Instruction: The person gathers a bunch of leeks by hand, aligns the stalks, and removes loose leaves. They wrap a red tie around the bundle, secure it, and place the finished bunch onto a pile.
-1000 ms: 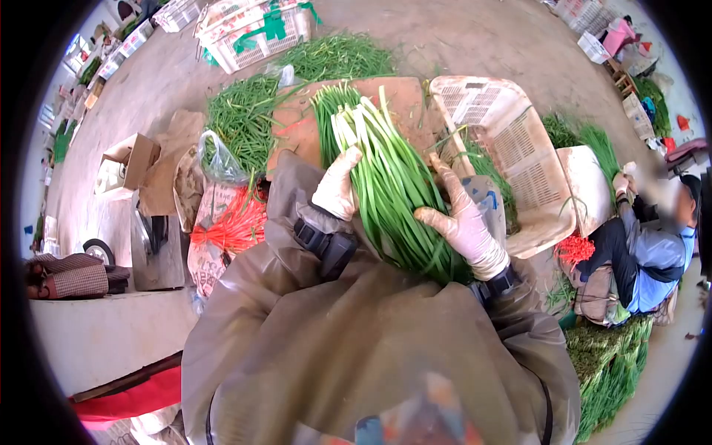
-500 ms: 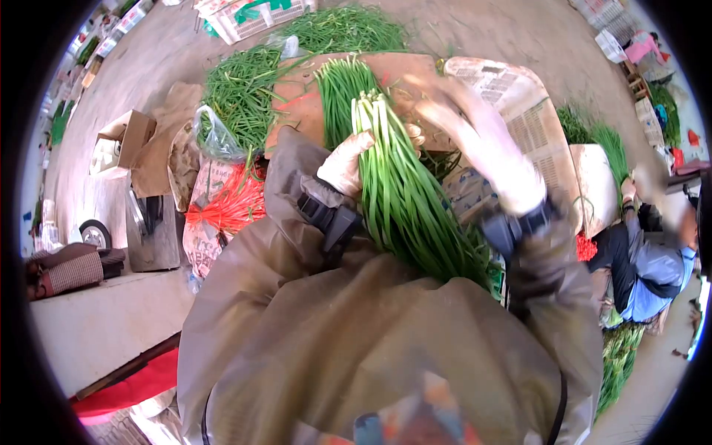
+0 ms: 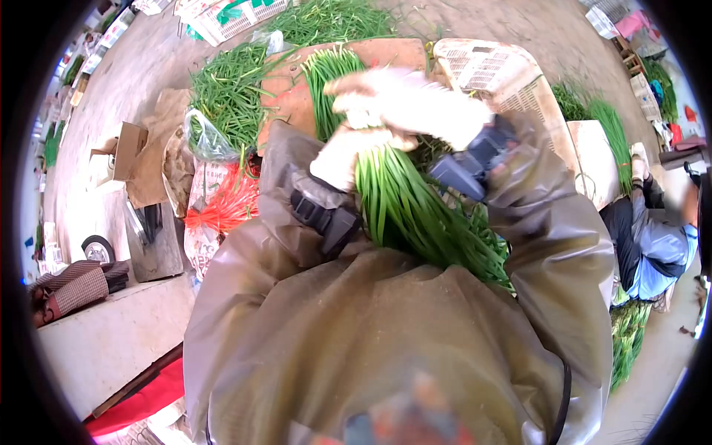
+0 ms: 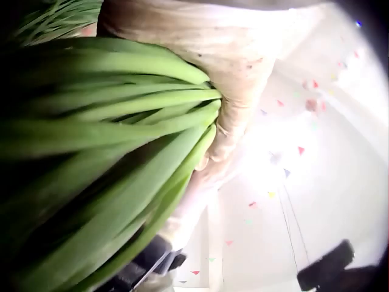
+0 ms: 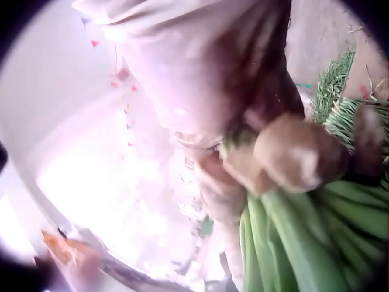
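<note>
A thick bundle of long green stalks [image 3: 404, 211] stands in front of my chest, its pale ends up. My gloved left hand [image 3: 343, 159] grips it from the left near the top. In the left wrist view the stalks [image 4: 109, 152] fill the left side, with the glove [image 4: 237, 61] wrapped over them. My gloved right hand [image 3: 404, 100], blurred by motion, lies across the bundle's top ends. The right wrist view shows its fingertips [image 5: 298, 159] curled over the stalks [image 5: 298, 243].
Loose heaps of green stalks [image 3: 230, 96] lie on a brown board [image 3: 293, 104] and the concrete ground. A white plastic crate [image 3: 493, 70] sits at the right, red ties [image 3: 222, 208] and a cardboard box [image 3: 122, 148] at the left. Another person [image 3: 653, 245] sits far right.
My right hand left the bundle's right side, swung up and came across onto its top ends. The left hand kept its grip, and the bundle stayed almost where it was.
</note>
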`<action>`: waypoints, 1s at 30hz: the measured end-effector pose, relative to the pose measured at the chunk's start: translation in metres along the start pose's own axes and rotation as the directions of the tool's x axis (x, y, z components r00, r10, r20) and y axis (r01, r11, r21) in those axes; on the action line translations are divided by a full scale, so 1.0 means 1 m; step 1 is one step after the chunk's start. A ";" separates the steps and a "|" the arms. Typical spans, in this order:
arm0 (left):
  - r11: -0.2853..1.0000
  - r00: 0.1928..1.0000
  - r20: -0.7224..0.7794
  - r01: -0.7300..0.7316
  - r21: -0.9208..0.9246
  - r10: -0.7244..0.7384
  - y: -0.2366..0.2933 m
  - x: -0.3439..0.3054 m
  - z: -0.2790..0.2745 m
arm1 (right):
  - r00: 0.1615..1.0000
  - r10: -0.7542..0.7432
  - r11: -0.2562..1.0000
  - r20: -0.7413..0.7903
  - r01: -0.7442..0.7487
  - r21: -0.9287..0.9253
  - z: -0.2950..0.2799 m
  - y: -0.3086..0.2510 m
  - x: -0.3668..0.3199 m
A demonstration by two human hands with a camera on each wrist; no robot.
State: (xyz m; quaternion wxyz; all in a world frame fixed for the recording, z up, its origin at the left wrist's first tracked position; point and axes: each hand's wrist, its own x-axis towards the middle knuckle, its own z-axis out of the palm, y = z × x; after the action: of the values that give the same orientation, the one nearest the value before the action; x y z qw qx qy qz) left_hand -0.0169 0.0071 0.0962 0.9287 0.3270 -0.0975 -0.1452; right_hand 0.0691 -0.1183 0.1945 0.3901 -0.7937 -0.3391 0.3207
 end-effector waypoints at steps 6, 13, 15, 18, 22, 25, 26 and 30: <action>0.844 0.795 -0.341 -0.536 -0.007 0.502 0.116 -0.024 -0.032 | 0.749 -0.216 0.975 -0.627 0.131 -0.180 -0.079 0.024 -0.105; 0.626 0.546 -0.352 -0.760 0.173 0.760 0.178 -0.071 -0.128 | 0.721 0.081 0.987 -0.688 0.039 0.157 -0.054 0.089 -0.182; 0.629 0.564 -0.353 -0.771 0.099 0.746 0.176 -0.080 -0.117 | 0.711 0.216 0.931 -0.669 0.055 0.360 -0.039 0.101 -0.192; 0.673 0.649 -0.202 -0.734 0.088 0.734 0.179 -0.088 -0.113 | 0.697 0.123 0.920 -0.706 0.186 0.344 -0.012 0.079 -0.191; 0.626 0.557 -0.314 -0.756 0.192 0.769 0.182 -0.082 -0.100 | 0.744 0.043 0.906 -0.667 0.253 0.340 0.013 0.039 -0.188; 0.592 0.466 -0.393 -0.743 0.313 0.792 0.181 -0.069 -0.077 | 0.799 0.042 0.863 -0.600 0.274 0.425 0.034 0.013 -0.180; 0.606 0.458 -0.441 -0.738 0.295 0.772 0.181 -0.065 -0.071 | 0.833 0.001 0.891 -0.554 0.251 0.379 0.039 0.010 -0.176; 0.670 0.496 -0.535 -0.717 0.192 0.684 0.190 -0.055 -0.072 | 0.894 -0.060 0.913 -0.443 0.229 0.338 0.053 0.006 -0.164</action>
State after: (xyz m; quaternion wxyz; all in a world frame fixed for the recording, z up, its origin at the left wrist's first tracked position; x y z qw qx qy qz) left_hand -0.0097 0.2083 0.1568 0.8997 0.2601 0.0625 0.3450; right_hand -0.0627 -0.2294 0.2033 0.6243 -0.7248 -0.2366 0.1701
